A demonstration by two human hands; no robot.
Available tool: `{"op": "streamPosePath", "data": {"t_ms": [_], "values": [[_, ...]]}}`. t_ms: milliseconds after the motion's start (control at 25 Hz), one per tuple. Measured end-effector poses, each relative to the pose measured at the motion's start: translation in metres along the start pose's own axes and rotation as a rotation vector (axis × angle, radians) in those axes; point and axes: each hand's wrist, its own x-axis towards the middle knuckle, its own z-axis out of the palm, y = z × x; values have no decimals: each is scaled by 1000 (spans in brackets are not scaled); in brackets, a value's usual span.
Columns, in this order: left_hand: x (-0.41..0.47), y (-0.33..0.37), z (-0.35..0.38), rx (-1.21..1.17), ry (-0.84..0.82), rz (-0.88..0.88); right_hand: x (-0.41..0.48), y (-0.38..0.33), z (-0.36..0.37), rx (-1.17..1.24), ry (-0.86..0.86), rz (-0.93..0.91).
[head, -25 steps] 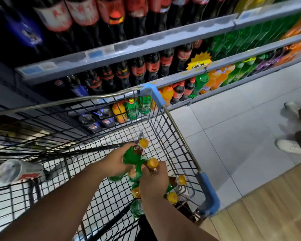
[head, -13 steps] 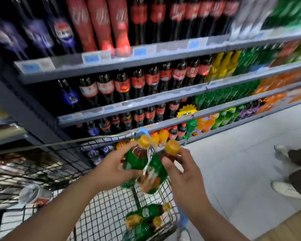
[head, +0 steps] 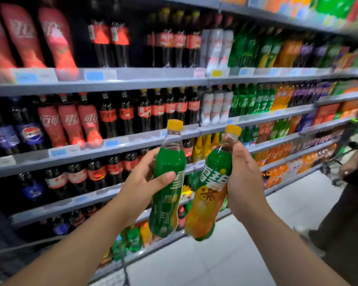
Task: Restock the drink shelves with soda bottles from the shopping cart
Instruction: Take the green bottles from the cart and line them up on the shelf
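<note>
I hold two soda bottles upright at chest height in front of the drink shelves (head: 132,141). My left hand (head: 142,182) grips a green-labelled bottle (head: 167,195) with a yellow cap around its middle. My right hand (head: 243,178) grips a green-and-orange labelled bottle (head: 207,199), also yellow-capped, from its right side. The two bottles stand side by side, almost touching. The shopping cart is nearly out of view; only a thin wire (head: 124,271) shows at the bottom.
The shelves hold rows of cola (head: 170,108), white bottles (head: 215,108), green (head: 252,100) and orange sodas (head: 281,98). A person (head: 351,203) stands at the right on the white tiled floor (head: 236,254).
Both hands lifted the two bottles out of the cart and raised them toward the shelves. The view swung up from the cart to the shelving.
</note>
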Motion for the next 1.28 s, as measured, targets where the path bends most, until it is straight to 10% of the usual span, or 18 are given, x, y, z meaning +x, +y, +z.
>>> {"op": "streamPosePath", "data": {"t_ms": [560, 1280], "values": [[200, 29, 242, -141, -95, 94, 174, -118, -177, -56, -59, -258], [564, 27, 303, 276, -118, 501, 524, -139, -268, 193, -91, -386]]}}
